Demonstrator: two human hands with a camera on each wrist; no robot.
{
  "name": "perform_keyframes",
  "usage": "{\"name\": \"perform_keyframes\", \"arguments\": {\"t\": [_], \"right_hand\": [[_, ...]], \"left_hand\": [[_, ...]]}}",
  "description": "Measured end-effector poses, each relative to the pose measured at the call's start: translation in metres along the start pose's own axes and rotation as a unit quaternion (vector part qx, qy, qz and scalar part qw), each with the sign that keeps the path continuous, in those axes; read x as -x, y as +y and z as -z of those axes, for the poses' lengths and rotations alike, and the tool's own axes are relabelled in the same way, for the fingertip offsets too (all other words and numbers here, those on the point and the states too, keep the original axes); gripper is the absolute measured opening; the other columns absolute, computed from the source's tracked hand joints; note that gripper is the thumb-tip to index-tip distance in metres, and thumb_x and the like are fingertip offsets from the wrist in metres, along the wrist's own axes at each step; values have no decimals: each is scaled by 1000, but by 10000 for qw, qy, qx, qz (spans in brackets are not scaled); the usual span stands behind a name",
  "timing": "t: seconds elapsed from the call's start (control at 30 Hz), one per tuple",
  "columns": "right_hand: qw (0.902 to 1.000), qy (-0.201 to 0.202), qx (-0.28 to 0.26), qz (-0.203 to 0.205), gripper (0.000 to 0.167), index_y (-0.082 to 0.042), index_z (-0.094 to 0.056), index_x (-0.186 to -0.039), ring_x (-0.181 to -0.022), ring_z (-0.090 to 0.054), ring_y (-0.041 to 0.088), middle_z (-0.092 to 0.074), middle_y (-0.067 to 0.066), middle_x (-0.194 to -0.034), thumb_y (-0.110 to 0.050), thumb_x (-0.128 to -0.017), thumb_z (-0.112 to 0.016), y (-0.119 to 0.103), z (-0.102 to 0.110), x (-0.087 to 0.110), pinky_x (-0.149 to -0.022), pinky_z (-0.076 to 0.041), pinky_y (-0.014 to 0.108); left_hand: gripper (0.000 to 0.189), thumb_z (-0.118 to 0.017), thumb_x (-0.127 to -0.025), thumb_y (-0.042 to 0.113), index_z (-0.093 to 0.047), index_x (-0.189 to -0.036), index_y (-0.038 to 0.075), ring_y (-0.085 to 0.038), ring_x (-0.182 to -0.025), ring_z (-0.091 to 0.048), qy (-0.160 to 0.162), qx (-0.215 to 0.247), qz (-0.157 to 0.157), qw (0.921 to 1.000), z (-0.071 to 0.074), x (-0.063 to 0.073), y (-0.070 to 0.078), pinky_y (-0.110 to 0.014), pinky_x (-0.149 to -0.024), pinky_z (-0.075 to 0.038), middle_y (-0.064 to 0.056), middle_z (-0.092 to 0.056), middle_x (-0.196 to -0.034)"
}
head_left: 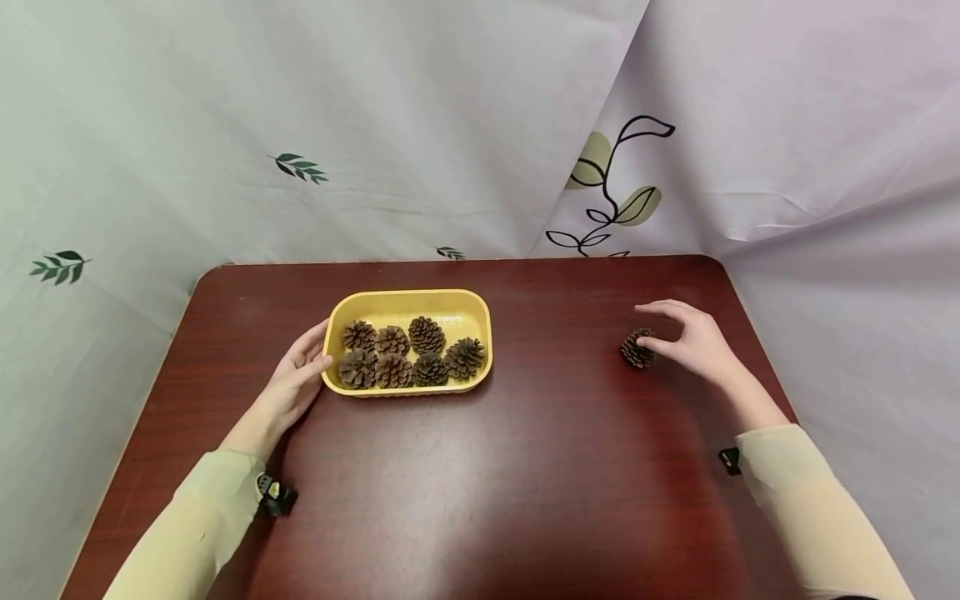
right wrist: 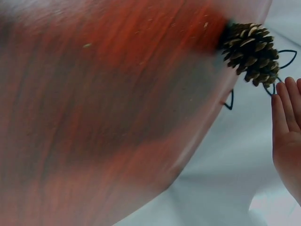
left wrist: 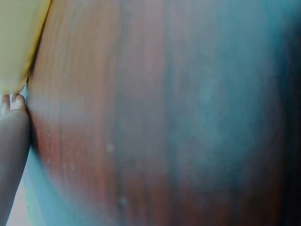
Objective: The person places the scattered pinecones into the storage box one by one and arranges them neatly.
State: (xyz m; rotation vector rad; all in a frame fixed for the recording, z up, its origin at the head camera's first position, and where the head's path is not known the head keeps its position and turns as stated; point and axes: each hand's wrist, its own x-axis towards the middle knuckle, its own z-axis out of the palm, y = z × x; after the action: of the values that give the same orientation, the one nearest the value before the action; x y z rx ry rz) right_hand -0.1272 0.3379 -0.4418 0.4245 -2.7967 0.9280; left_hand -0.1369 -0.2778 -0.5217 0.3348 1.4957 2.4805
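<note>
A yellow plastic box (head_left: 408, 391) stands on the table with several pine cones (head_left: 394, 371) in it, most along its near side. At its left end my left hand (head_left: 292, 379) holds it, thumb at the rim and fingers against the outer wall. In the left wrist view, fingertips (left wrist: 18, 101) meet the box (left wrist: 16, 47). Far to the right, a single pine cone (head_left: 636, 350) sits on the table. My right hand (head_left: 697, 342) is beside it, thumb overlapping the cone and fingers spread above. The right wrist view has straight fingers (right wrist: 289, 106) by the cone (right wrist: 251, 54).
The dark red-brown table (head_left: 480, 467) has rounded far corners. A pale curtain (head_left: 420, 133) printed with leaves hangs behind it and along both sides. A black wrist device (head_left: 276, 495) is worn on the left forearm, another (head_left: 729, 461) on the right.
</note>
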Motion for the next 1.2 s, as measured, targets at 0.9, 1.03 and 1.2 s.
{"name": "perform_keyframes", "arguments": {"t": [0.9, 1.03, 1.2], "right_hand": [[9982, -308, -19, -507, 48, -8, -74, -130, -113, -54, -11, -75, 16, -128, -14, -85, -90, 29, -9, 14, -95, -38, 8], [9974, -373, -68, -607, 45, -8, -75, -129, -110, -49, -20, -76, 17, -127, -16, -87, -89, 29, -9, 15, -94, -38, 7], [9948, -516, -376, -790, 42, -4, -74, -129, -100, -47, -30, -75, 22, -126, -13, -90, -85, 29, -10, 15, -88, -40, 0]], "left_hand": [[59, -40, -106, -15, -51, -153, 18, -2, -134, -59, 31, -263, 17, 9996, 3, -1, -3, -18, -104, -53, 10, -62, -149], [59, -40, -105, -15, -53, -152, 19, -2, -133, -59, 18, -225, 13, 9997, 4, 0, -3, -18, -104, -53, 11, -63, -149], [60, -40, -105, -16, -53, -152, 19, -2, -133, -59, 8, -215, 20, 9998, 4, -1, -2, -18, -104, -53, 10, -63, -148]]}}
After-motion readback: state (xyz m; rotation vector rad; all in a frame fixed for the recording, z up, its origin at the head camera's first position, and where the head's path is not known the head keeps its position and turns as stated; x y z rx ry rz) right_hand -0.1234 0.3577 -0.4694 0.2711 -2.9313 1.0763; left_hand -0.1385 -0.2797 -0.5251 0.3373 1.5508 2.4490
